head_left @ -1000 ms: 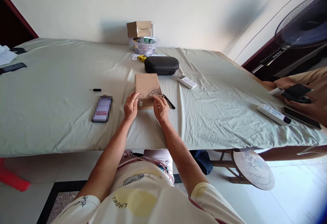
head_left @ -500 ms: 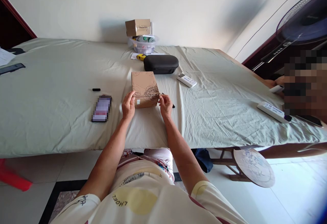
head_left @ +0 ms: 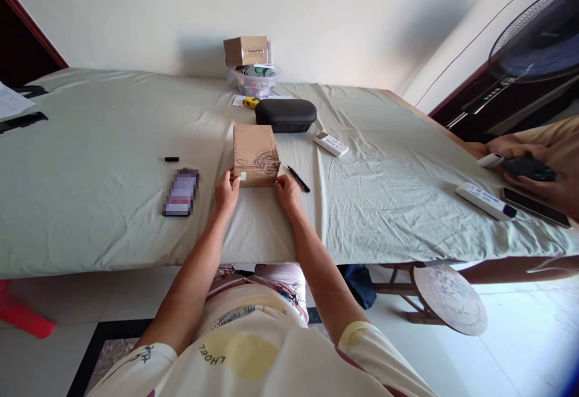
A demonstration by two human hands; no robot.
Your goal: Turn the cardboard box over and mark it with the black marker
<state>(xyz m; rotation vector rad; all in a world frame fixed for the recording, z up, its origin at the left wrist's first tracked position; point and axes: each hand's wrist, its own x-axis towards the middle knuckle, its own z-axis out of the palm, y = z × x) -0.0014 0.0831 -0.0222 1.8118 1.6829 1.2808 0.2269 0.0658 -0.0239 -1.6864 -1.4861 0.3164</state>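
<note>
Cardboard box [head_left: 256,154] flat on sheet [head_left: 113,137], just ahead of your fingertips. Your left hand [head_left: 226,189], right hand [head_left: 287,190] each clasp near corner, likely steadying it square. Pen [head_left: 298,179] just right of right hand; phone [head_left: 181,192] left of left.

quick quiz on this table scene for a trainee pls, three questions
1. True or false: the left hand and the right hand both touch the cardboard box.
2. What lies on the cloth just right of the box? A scissors, B pen, C cup.
3. Fill in: the black case lies ___ the box, farther from the person.
Key: 1 true; 2 B, the pen; 3 behind.
</note>
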